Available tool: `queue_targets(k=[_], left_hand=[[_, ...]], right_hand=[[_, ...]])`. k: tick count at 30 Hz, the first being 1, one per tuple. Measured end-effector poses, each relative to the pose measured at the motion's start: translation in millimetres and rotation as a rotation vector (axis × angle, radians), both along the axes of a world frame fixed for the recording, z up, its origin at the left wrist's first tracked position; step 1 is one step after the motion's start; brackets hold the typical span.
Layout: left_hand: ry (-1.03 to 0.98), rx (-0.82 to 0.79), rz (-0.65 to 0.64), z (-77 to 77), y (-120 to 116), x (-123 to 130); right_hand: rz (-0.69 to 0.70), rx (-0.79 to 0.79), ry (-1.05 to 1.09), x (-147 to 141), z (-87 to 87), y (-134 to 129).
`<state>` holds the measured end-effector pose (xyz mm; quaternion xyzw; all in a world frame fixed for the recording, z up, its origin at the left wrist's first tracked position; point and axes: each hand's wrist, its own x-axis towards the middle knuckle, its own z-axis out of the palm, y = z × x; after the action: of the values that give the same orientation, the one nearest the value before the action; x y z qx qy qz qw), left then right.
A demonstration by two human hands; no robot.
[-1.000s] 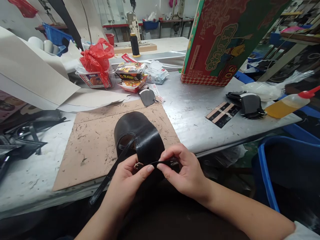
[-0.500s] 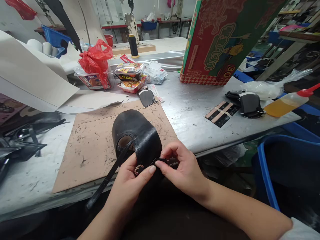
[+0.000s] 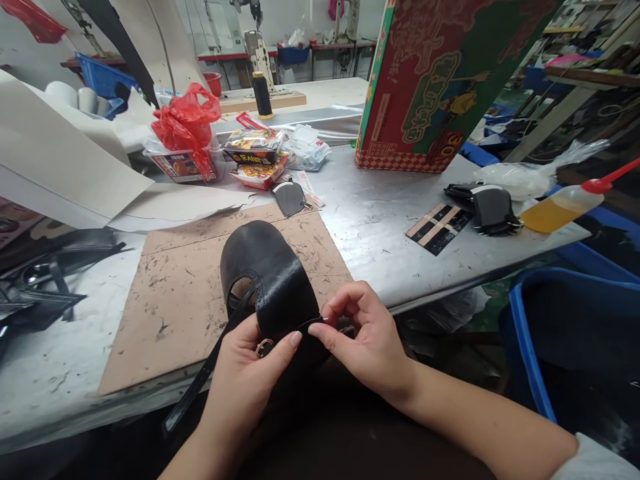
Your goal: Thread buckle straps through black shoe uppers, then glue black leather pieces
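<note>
A black leather shoe upper (image 3: 280, 273) hangs over the near edge of the cardboard, with a cut-out and a row of small punched holes. A long black strap (image 3: 193, 390) trails from it down to the left. My left hand (image 3: 250, 367) is closed on its near side, thumb on top, beside a small metal buckle (image 3: 265, 347). Thumb and fingers of my right hand (image 3: 365, 327) are pinched at the upper's lower right edge. A small light glint shows at those fingertips; what it is I cannot make out.
A cardboard sheet (image 3: 175, 300) covers part of the silver table (image 3: 375, 233). Black leather pieces (image 3: 45, 280) lie left; a tall carton (image 3: 415, 87), a dark stack of pieces (image 3: 493, 207) and a bottle of yellow liquid (image 3: 560, 207) stand right. A blue bin (image 3: 530, 347) is below.
The upper and my left hand have shifted slightly left, away from my right fingertips. The black strip that stretched between my hands now shows only as a thin edge.
</note>
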<state>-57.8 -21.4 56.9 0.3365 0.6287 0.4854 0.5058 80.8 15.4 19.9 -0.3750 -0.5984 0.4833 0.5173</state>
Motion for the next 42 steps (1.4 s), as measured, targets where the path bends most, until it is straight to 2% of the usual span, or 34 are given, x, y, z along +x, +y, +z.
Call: queue_targets(k=[5, 9, 12, 16, 18, 23, 26, 31, 35, 42], left_hand=[[-0.036, 0.004, 0.004, 1.1, -0.2, -0.7], [-0.097, 0.001, 0.020, 2.7, -0.3, -2.8], [-0.138, -0.028, 0.007, 4.7, -1.3, -5.3], [-0.119, -0.100, -0.078, 6.9, -3.0, -11.6], [-0.090, -0.119, -0.132, 7.3, -3.3, -15.5], [-0.004, -0.047, -0.288, 6.3, -3.3, -25.1], [0.028, -0.016, -0.332, 5.4, -6.6, -30.0], [0.176, -0.004, -0.301, 2.4, -15.7, -32.5], [0.146, -0.081, -0.257, -1.7, -20.0, -29.9], [0.163, -0.037, -0.216, -1.4, -23.7, -26.3]], right_hand=[[0.034, -0.102, 0.028, 1.2, 3.2, 2.7], [0.221, -0.282, 0.039, 2.6, 7.8, 11.1], [0.307, -0.270, -0.043, 3.8, 9.9, 16.1], [0.315, -0.252, 0.050, 4.5, 6.5, 16.3], [0.353, -0.342, 0.155, 3.8, 3.9, 14.5], [0.571, -0.625, 0.306, -0.6, 3.6, 9.2], [0.547, -0.639, 0.371, -3.2, 4.1, 7.2], [0.545, -0.657, 0.397, -6.2, 1.0, 5.2], [0.572, -0.683, 0.399, -10.3, -0.5, 0.6], [0.540, -0.711, 0.435, -14.9, 1.9, -5.2]])
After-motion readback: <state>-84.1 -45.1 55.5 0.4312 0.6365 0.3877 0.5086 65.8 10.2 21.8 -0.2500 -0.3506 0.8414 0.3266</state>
